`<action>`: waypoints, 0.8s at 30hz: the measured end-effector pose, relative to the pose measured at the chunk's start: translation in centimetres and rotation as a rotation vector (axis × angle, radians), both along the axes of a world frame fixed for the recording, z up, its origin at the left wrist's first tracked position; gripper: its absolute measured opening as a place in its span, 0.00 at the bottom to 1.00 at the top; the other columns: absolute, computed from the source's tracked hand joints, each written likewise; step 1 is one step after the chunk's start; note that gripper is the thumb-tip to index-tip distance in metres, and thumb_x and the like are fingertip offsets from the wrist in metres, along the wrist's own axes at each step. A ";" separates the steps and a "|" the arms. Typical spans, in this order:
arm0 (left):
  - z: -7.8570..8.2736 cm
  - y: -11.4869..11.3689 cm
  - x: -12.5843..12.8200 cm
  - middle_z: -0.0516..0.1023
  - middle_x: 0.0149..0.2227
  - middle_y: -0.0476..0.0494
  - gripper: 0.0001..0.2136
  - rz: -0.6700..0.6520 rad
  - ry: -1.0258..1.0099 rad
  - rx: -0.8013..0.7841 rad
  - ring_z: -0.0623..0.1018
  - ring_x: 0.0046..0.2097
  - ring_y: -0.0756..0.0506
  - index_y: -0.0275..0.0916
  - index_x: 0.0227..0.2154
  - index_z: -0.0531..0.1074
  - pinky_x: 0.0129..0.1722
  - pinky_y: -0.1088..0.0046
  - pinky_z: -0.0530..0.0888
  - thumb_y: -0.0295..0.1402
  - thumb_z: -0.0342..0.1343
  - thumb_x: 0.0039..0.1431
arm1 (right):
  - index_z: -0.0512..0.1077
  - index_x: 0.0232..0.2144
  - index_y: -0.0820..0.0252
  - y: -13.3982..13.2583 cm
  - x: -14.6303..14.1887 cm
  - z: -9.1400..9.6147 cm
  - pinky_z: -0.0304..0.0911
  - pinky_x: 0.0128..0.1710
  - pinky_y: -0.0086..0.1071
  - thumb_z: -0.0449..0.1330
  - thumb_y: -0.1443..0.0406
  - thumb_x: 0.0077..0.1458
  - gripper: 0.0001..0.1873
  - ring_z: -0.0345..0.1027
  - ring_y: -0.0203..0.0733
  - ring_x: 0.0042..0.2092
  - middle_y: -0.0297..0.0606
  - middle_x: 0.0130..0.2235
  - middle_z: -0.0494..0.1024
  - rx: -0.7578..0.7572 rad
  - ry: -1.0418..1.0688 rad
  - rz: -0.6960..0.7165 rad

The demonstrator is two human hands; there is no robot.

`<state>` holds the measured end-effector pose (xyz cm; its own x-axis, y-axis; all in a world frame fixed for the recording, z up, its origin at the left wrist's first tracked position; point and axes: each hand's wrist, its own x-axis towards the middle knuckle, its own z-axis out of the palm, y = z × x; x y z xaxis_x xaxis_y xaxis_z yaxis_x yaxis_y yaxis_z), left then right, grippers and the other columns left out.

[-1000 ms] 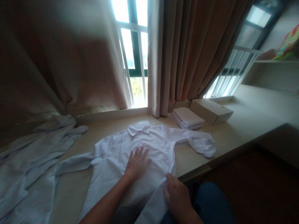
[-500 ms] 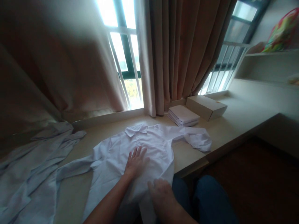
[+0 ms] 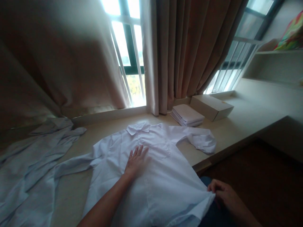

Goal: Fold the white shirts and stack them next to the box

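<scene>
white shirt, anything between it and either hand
Nothing visible: the left hand lies spread on the front of the white shirt, and the right hand pinches its lower edge. The folded stack and box sit farther back.

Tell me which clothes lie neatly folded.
The stack beside the box; the shirt under the left hand is spread, and the heap at far left is crumpled.

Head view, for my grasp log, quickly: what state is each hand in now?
Left hand: open, fingers spread on the white shirt, gripping nothing.
Right hand: closed, holding the shirt's lower edge.
</scene>
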<state>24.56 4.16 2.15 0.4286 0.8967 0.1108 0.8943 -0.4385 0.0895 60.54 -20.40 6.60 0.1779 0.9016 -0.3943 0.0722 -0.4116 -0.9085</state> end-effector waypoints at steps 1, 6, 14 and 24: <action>0.0 0.0 0.0 0.46 0.70 0.46 0.30 -0.004 0.001 -0.003 0.46 0.69 0.39 0.52 0.66 0.49 0.64 0.51 0.45 0.54 0.35 0.63 | 0.61 0.20 0.56 0.1 0.5 0.0 0.53 0.21 0.29 0.51 0.66 0.39 0.01 0.58 0.36 0.23 0.34 0.28 0.72 -0.030 -0.139 0.029; 0.1 0.0 -0.1 0.46 0.69 0.44 0.31 -0.027 0.011 -0.012 0.46 0.69 0.38 0.49 0.65 0.50 0.65 0.51 0.45 0.54 0.36 0.63 | 0.66 0.27 0.56 3.9 -2.6 3.9 0.59 0.36 0.32 0.46 0.70 0.51 0.10 0.67 0.40 0.34 0.37 0.31 0.73 0.216 -0.911 -0.018; -0.1 -1.6 -0.3 0.44 0.70 0.43 0.31 0.020 0.000 0.007 0.43 0.69 0.36 0.50 0.65 0.51 0.64 0.47 0.44 0.54 0.37 0.62 | 0.61 0.60 0.67 17.5 -15.7 4.0 0.44 0.63 0.39 0.45 0.67 0.61 0.25 0.51 0.47 0.64 0.50 0.62 0.62 0.567 -1.094 0.483; 0.5 -2.3 -0.3 0.39 0.70 0.46 0.31 0.053 0.024 -0.028 0.42 0.69 0.34 0.57 0.66 0.46 0.63 0.43 0.43 0.57 0.37 0.61 | 0.44 0.67 0.47 22.7 -15.8 -1.9 0.16 0.64 0.49 0.36 0.43 0.63 0.35 0.19 0.47 0.69 0.33 0.70 0.35 0.282 -1.083 0.516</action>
